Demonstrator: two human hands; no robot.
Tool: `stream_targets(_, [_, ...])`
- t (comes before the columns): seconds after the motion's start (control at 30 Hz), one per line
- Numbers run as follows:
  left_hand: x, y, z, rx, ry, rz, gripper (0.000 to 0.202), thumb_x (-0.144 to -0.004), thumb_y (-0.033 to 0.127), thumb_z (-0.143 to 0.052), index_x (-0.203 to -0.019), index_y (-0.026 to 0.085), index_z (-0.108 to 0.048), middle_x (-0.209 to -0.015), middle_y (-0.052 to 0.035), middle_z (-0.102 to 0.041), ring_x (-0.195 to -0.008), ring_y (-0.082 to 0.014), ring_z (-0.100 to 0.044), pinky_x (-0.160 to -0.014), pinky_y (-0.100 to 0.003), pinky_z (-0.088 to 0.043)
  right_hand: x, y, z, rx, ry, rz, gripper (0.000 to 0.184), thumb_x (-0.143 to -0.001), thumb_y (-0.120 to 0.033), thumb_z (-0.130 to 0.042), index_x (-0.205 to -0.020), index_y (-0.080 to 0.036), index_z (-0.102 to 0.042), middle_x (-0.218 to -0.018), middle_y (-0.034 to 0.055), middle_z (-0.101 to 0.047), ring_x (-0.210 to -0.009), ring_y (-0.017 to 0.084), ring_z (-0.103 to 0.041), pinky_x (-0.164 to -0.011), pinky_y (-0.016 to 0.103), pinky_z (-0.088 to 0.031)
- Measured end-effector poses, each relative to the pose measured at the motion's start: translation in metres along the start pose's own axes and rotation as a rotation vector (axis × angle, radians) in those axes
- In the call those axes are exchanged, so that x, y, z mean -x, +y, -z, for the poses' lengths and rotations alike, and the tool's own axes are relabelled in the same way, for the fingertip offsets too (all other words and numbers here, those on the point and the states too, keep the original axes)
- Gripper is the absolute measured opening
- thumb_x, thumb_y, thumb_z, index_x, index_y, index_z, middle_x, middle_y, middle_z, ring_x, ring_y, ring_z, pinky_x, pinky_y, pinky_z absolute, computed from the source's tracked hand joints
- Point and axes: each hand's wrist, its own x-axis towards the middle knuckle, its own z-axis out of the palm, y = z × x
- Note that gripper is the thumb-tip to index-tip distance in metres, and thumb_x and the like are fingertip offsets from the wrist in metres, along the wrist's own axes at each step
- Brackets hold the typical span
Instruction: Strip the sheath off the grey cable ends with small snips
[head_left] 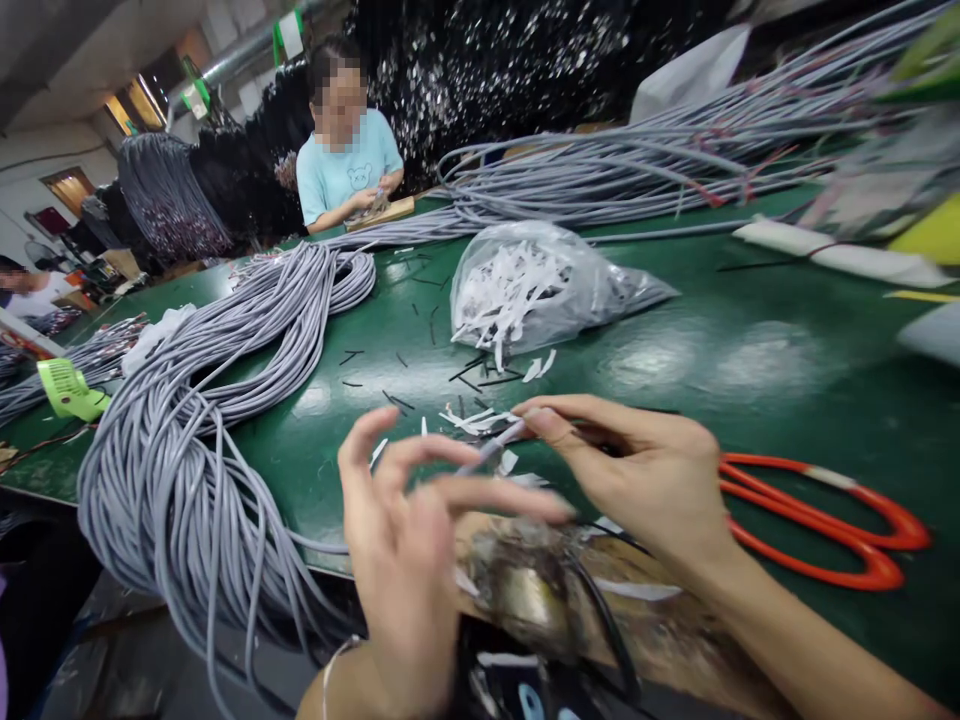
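My right hand (652, 470) pinches the end of a grey cable (491, 447) between thumb and fingertips, above the green table. Nearer the front edge, my left hand (412, 540) has its fingers spread and is slightly blurred by motion. The cable runs behind the left fingers; whether they touch it, I cannot tell. Below both hands sits a dirty, metallic-looking device (529, 590) on a wooden board, partly hidden. White scraps (480, 422) and short black pieces lie just beyond the fingers. A pair of scissors with orange handles (892, 515) lies beside my right wrist.
A large bundle of grey cables (180, 440) hangs over the table edge at left. A clear bag (555, 280) of white strips stands mid-table. More cables (600, 175) stretch along the back. A light-green fan (69, 388) is at left. A co-worker (349, 160) sits across.
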Motion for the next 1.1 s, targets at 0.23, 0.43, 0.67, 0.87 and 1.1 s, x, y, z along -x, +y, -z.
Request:
stream_targets(0.23, [-0.050, -0.034, -0.007, 0.349, -0.099, 0.058, 0.040, -0.069, 0.023, -0.066, -0.103, 0.020, -0.044, -0.083, -0.0007, -0.063, -0.078, -0.0193, -0.069, -0.075, -0.030, -0.053, -0.002, -0.002, -0.001, -0.061, -0.068, 0.032, 0.020, -0.078, -0.033, -0.058, -0.068, -0.019, -0.068, -0.062, 0.0024, -0.071, -0.049, 0.017, -0.065, -0.044, 0.021, -0.051])
stream_targets(0.43, [-0.048, -0.038, -0.008, 0.317, -0.122, 0.065, 0.036, -0.068, 0.023, -0.070, -0.099, 0.020, -0.052, -0.083, 0.0003, -0.064, -0.078, -0.0159, -0.068, -0.077, -0.027, -0.052, -0.004, -0.003, -0.001, -0.095, -0.073, 0.017, 0.016, -0.074, -0.025, -0.058, -0.066, -0.017, -0.069, -0.061, 0.0033, -0.070, -0.048, 0.015, -0.063, -0.045, 0.020, -0.049])
stream_targets(0.67, [-0.060, -0.054, -0.011, -0.046, -0.550, 0.122, 0.038, -0.065, 0.036, -0.074, -0.093, 0.010, -0.070, -0.070, -0.0048, -0.065, -0.052, -0.0081, -0.054, -0.052, -0.020, -0.045, -0.006, -0.005, 0.002, -0.194, -0.132, 0.021, 0.017, -0.077, -0.024, -0.055, -0.069, -0.016, -0.068, -0.061, 0.0034, -0.069, -0.052, 0.014, -0.063, -0.049, 0.019, -0.048])
stream_targets(0.87, [-0.062, -0.057, -0.006, -0.272, -0.557, -0.036, 0.034, -0.076, 0.042, -0.063, -0.084, 0.011, -0.074, -0.055, -0.0008, -0.054, -0.047, -0.0067, -0.039, -0.044, -0.019, -0.029, -0.008, -0.007, 0.007, -0.324, -0.254, 0.026, 0.021, -0.082, -0.024, -0.050, -0.071, -0.015, -0.065, -0.060, 0.0034, -0.067, -0.054, 0.013, -0.061, -0.051, 0.019, -0.046])
stream_targets(1.1, [-0.054, -0.051, -0.001, -0.495, -0.586, -0.479, 0.021, -0.084, 0.026, -0.055, -0.081, 0.017, -0.074, -0.061, -0.0029, -0.064, -0.056, -0.0114, -0.051, -0.054, -0.022, -0.035, -0.010, -0.007, 0.008, -0.268, -0.376, -0.131, 0.038, -0.083, -0.038, -0.047, -0.052, -0.016, -0.049, -0.048, -0.0021, -0.043, -0.046, 0.009, -0.038, -0.044, 0.022, -0.031])
